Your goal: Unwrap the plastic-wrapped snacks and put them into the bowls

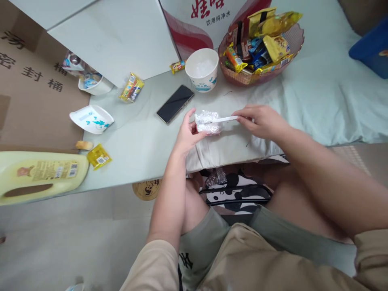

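Note:
My left hand (189,131) grips the left end of a small bundle in crinkled clear plastic wrap (212,128). Its thumb lies along the near side, and some red shows through the wrap. A thin white stick (226,119), its exact kind unclear, is pinched in my right hand (257,121). The stick's far end lies against the top of the bundle. Just behind my left hand, a dark-screened phone (175,104) rests on the pale green cloth (145,133). A white paper cup (202,72) with blue print stands beyond the bundle, with something whitish inside.
A pink glass bowl (226,74) of packaged snacks stands at the back right. Toward the left are snack packets (131,87), a tipped paper cup (92,119), a yellow packet (99,157) and a large yellow bottle (42,176). Cardboard boxes (115,36) border the back.

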A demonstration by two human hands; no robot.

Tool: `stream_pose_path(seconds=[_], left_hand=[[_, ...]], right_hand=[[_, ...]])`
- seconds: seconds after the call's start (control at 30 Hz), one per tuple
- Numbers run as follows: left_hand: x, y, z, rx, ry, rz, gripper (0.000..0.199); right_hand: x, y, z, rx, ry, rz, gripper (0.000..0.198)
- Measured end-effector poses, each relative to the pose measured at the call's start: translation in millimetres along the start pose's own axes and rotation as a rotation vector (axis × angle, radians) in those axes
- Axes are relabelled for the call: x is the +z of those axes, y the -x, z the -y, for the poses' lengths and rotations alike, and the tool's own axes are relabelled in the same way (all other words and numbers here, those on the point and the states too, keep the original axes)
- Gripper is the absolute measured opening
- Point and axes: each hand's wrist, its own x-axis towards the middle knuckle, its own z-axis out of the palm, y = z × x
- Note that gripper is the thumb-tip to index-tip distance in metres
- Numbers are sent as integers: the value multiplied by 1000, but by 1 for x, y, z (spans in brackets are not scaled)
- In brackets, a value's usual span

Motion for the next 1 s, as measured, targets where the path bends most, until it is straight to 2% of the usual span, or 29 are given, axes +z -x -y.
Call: stream_pose_path(seconds=[0.17, 0.33, 0.4, 0.5, 0.6, 0.7, 0.83, 0.9, 1.0], left_hand=[[-5, -1, 0, 28, -70, -37, 81], [-3, -5, 0, 254, -324, -100, 69], [0, -6, 0, 292, -444, -106, 53], [6, -6, 2, 284, -479, -98, 29], [12, -7, 3, 266, -331, -106, 14], [18, -8, 2, 157, -16, -133, 23], [20, -10, 2, 4, 331, -145, 28], [18, -13, 3, -16, 407, -174, 24], [11, -18, 8, -25, 450, -253, 18]], right_hand=[[-22, 8, -38, 143, 77, -20, 31], [-28, 10, -31, 328, 226, -186, 38], [-25, 8, -22, 300, 219, -240, 39], [-17, 6, -8, 154, 127, -223, 35], [-5, 6, 8, 37, 18, -156, 31], [8, 6, 23, -37, -80, -90, 38], [20, 4, 32, -98, -166, -20, 60], [21, 3, 33, -99, -173, -11, 52], [19, 2, 34, -67, -154, -62, 25]])
